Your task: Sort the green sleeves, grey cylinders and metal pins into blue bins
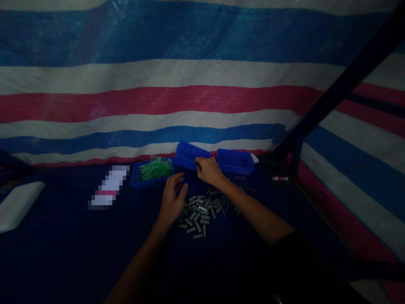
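Observation:
My right hand (209, 171) grips the near rim of a blue plastic bin (190, 155), which is tilted up toward me. My left hand (172, 200) rests palm down on the dark blue table, fingers spread, at the left edge of a pile of several small grey metal cylinders (201, 213). Thin pins lie scattered at the pile's right side (236, 198).
A blue bin holding green parts (152, 171) sits left of the tilted one. Another blue bin (236, 161) stands to its right. A white object (19, 204) lies at the far left. A striped tarp (190, 84) hangs behind. A dark post (332, 97) slants up at right.

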The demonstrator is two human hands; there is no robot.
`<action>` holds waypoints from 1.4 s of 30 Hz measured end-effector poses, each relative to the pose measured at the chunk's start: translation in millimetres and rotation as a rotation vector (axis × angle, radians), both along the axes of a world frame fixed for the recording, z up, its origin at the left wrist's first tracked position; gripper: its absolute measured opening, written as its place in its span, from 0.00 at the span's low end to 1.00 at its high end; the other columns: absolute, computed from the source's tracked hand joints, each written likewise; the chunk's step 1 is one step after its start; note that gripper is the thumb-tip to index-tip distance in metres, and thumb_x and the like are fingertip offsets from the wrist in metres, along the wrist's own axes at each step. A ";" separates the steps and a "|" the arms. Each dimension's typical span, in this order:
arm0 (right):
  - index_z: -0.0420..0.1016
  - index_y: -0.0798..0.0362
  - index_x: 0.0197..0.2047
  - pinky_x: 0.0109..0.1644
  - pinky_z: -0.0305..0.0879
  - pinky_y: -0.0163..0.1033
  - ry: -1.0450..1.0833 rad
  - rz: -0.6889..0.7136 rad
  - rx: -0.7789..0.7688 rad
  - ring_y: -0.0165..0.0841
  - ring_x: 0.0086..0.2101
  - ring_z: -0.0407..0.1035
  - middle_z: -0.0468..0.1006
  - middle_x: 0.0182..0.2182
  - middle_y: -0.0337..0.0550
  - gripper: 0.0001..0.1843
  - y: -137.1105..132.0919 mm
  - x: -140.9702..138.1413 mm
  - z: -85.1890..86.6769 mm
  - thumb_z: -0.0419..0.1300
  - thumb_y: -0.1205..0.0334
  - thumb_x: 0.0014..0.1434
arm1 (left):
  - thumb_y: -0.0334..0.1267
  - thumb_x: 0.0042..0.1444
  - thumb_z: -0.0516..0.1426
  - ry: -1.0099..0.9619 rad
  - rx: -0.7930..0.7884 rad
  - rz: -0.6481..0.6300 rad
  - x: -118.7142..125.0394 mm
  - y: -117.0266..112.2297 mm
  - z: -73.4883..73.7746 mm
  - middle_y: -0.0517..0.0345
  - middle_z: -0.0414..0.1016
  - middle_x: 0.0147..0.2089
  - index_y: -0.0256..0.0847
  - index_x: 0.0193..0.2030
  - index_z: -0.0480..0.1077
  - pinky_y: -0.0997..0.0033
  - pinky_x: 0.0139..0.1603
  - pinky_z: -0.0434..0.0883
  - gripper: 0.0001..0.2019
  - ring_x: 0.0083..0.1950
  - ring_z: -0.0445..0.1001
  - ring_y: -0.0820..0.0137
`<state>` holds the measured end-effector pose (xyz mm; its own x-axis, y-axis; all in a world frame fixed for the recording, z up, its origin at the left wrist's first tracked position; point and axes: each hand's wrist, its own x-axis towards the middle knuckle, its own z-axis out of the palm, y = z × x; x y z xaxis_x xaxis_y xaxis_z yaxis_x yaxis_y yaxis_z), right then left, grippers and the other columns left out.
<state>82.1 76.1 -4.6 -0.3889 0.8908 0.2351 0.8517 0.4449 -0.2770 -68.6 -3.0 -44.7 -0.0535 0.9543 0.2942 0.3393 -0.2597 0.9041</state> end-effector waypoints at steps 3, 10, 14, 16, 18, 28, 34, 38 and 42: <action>0.69 0.54 0.46 0.46 0.54 0.42 -0.060 0.007 -0.014 0.38 0.42 0.69 0.76 0.42 0.47 0.19 -2.7 4.8 -5.8 0.51 0.73 0.50 | 0.39 0.57 0.51 0.138 0.085 0.062 -11.6 -2.2 5.0 0.51 0.64 0.50 0.41 0.47 0.66 0.60 0.51 0.68 0.12 0.53 0.66 0.64; 0.72 0.57 0.41 0.50 0.52 0.45 -0.180 -0.013 -0.013 0.40 0.42 0.67 0.76 0.38 0.52 0.15 -8.6 21.1 -7.1 0.52 0.72 0.51 | 0.36 0.55 0.53 0.501 0.382 0.389 -48.4 10.0 14.0 0.50 0.66 0.47 0.39 0.42 0.69 0.55 0.57 0.59 0.09 0.54 0.63 0.60; 0.64 0.55 0.54 0.56 0.49 0.51 -0.135 -0.111 0.095 0.48 0.55 0.52 0.61 0.55 0.56 0.24 -8.0 31.9 -9.2 0.55 0.58 0.54 | 0.36 0.55 0.54 0.592 0.428 0.438 -52.9 9.8 17.0 0.49 0.65 0.48 0.40 0.42 0.68 0.53 0.58 0.57 0.09 0.56 0.60 0.58; 0.58 0.57 0.58 0.56 0.50 0.52 -0.086 -0.192 0.097 0.51 0.57 0.49 0.54 0.58 0.59 0.34 -5.1 39.0 -14.0 0.57 0.49 0.52 | 0.35 0.55 0.53 0.633 0.425 0.339 -46.3 7.8 18.5 0.49 0.65 0.48 0.41 0.43 0.68 0.54 0.56 0.58 0.09 0.54 0.62 0.58; 0.54 0.58 0.60 0.53 0.55 0.52 -0.063 -0.246 0.036 0.52 0.54 0.55 0.54 0.57 0.62 0.40 -2.5 45.8 -19.5 0.57 0.44 0.51 | 0.36 0.56 0.52 0.681 0.403 0.206 -37.1 7.2 19.1 0.50 0.66 0.47 0.42 0.42 0.68 0.56 0.54 0.61 0.08 0.52 0.63 0.60; 0.52 0.61 0.61 0.48 0.61 0.46 -0.098 -0.163 -0.013 0.46 0.48 0.65 0.68 0.50 0.59 0.37 -13.0 59.5 -23.6 0.51 0.45 0.56 | 0.41 0.55 0.53 0.903 0.230 0.165 -8.3 19.2 12.7 0.39 0.64 0.52 0.35 0.49 0.66 0.50 0.50 0.63 0.17 0.52 0.63 0.51; 0.51 0.55 0.62 0.47 0.61 0.46 -0.120 -0.142 -0.003 0.43 0.45 0.67 0.69 0.49 0.55 0.34 -16.7 59.6 -22.4 0.51 0.48 0.57 | 0.39 0.53 0.54 0.864 0.238 0.168 -5.6 27.0 9.0 0.42 0.64 0.49 0.36 0.49 0.65 0.52 0.49 0.65 0.17 0.49 0.65 0.53; 0.61 0.51 0.57 0.46 0.62 0.44 -0.160 -0.144 0.013 0.42 0.43 0.68 0.70 0.47 0.52 0.26 -17.8 60.7 -19.6 0.49 0.49 0.59 | 0.37 0.51 0.56 0.869 0.265 0.102 -4.4 31.6 5.4 0.42 0.62 0.47 0.36 0.48 0.65 0.52 0.49 0.64 0.17 0.48 0.64 0.54; 0.66 0.51 0.53 0.46 0.62 0.42 -0.166 -0.126 0.026 0.41 0.43 0.68 0.71 0.44 0.50 0.23 -17.7 66.9 -17.1 0.50 0.48 0.58 | 0.38 0.50 0.57 0.883 0.251 0.072 -2.5 31.9 7.6 0.44 0.61 0.46 0.36 0.51 0.63 0.53 0.49 0.64 0.21 0.47 0.62 0.55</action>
<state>149.0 58.4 -21.7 -0.3098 0.9293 0.2010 0.9341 0.3369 -0.1177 -71.1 28.9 -37.0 0.2319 0.8600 0.4545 0.9025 -0.3646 0.2294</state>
